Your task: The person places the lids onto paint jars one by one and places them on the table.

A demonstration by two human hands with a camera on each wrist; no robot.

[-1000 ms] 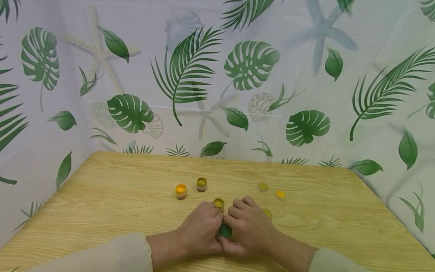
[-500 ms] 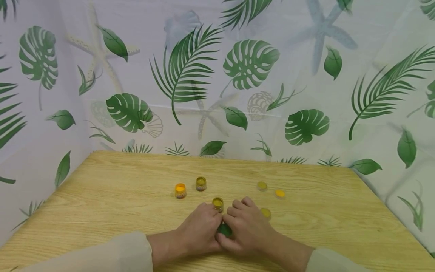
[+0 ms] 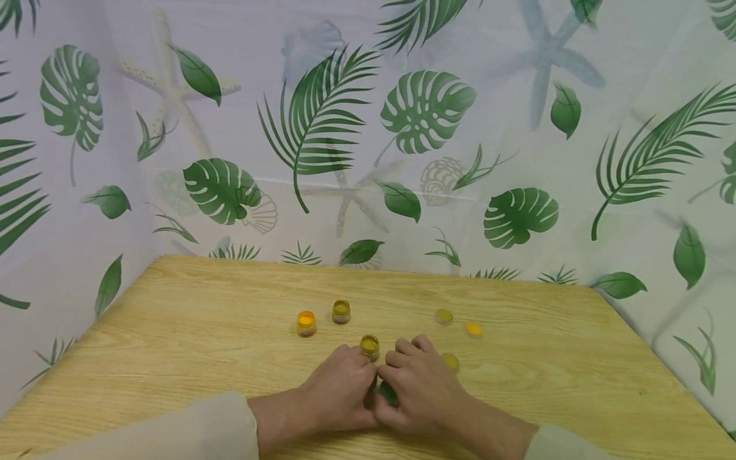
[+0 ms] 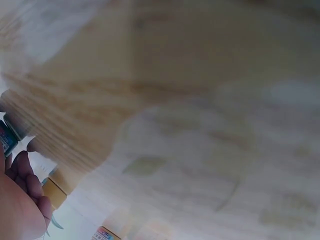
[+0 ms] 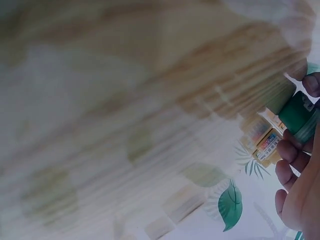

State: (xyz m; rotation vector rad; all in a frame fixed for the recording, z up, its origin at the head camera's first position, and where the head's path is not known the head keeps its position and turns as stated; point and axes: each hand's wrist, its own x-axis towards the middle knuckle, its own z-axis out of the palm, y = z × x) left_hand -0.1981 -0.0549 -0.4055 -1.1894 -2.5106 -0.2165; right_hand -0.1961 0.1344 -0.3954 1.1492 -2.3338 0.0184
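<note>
Green shows between the left hand (image 3: 343,386) and the right hand (image 3: 424,386), whose curled fingers both grasp a small green jar (image 3: 388,393). They hide much of it, and the largely blurred wrist views cut it off at their borders. Wooden table (image 3: 230,358) stretches widely left and right of the green jar; its far edge meets leaf-printed cloth (image 3: 425,217), its near edge lies out of frame. Just beyond the green jar stands an open mustard jar (image 3: 370,349), its contact with the left knuckles unclear; right of it, a nearer lid (image 3: 451,363) is partly covered. Farther beyond are an orange jar (image 3: 306,324) and an olive jar (image 3: 342,312) leftward, a mustard lid (image 3: 444,316) and a yellow lid (image 3: 474,329) rightward.
</note>
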